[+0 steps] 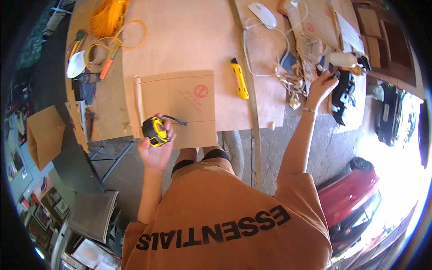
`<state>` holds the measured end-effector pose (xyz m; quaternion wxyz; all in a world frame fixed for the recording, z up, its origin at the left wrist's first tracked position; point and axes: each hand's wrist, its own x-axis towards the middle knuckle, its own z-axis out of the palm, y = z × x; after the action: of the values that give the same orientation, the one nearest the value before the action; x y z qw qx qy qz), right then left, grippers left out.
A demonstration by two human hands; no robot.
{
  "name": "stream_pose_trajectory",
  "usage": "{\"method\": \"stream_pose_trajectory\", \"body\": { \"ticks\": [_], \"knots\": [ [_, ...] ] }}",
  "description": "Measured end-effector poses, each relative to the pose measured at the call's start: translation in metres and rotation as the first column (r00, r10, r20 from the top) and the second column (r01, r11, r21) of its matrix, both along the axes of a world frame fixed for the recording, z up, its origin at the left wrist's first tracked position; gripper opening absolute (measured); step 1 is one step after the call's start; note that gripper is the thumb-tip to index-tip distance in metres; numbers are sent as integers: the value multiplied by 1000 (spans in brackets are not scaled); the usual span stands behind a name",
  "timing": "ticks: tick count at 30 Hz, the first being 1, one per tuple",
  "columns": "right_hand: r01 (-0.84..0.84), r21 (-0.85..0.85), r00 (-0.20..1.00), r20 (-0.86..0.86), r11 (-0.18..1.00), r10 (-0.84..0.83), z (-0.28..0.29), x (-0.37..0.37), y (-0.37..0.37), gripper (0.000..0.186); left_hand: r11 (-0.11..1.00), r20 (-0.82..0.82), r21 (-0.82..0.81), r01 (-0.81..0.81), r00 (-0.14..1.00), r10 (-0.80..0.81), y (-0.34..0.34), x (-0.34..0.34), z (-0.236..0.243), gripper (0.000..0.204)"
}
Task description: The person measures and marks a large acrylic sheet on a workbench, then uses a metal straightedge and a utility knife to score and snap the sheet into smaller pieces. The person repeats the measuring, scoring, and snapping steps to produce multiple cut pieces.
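Observation:
My left hand grips a yellow and black tape measure, its dark strap hanging toward the right. Under it lies a cardboard sheet with red lines and a round red mark, reaching over the table's near edge. A thin wooden strip lies along the sheet's left side. My right hand is stretched out to the cluttered right end of the table, fingers curled at a small dark thing that I cannot make out. Close by it are a white bottle and a crumpled black bag-like item.
A yellow utility knife lies beside a long metal bar crossing the wooden table. Farther back is a white, rounded device near a looped white cable. Orange cord lies far left; a red car stands right.

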<state>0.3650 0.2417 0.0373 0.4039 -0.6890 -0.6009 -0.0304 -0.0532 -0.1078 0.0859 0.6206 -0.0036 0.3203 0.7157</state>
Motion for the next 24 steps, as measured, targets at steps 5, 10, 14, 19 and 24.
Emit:
{"method": "stream_pose_trajectory", "body": {
  "ticks": [5,10,14,19,24],
  "knots": [
    [-101,-43,994,31,994,102,5,35,2,37,997,68,-69,-39,997,43,-22,-11,-15,81],
    [-94,-168,961,-274,981,45,25,48,-1,47,997,20,-76,25,1000,-23,-33,-11,-18,79],
    [-194,-229,898,-434,954,78,26,62,-1,49,991,-60,-74,112,991,-116,-28,-8,-13,80],
    [-302,-221,909,-359,927,210,22,71,-10,45,976,-82,-3,220,972,-219,-4,-1,-7,62],
    [-290,-247,840,-528,925,122,38,65,-6,46,944,-141,-43,328,933,-331,31,14,-1,52]
  ]
}}
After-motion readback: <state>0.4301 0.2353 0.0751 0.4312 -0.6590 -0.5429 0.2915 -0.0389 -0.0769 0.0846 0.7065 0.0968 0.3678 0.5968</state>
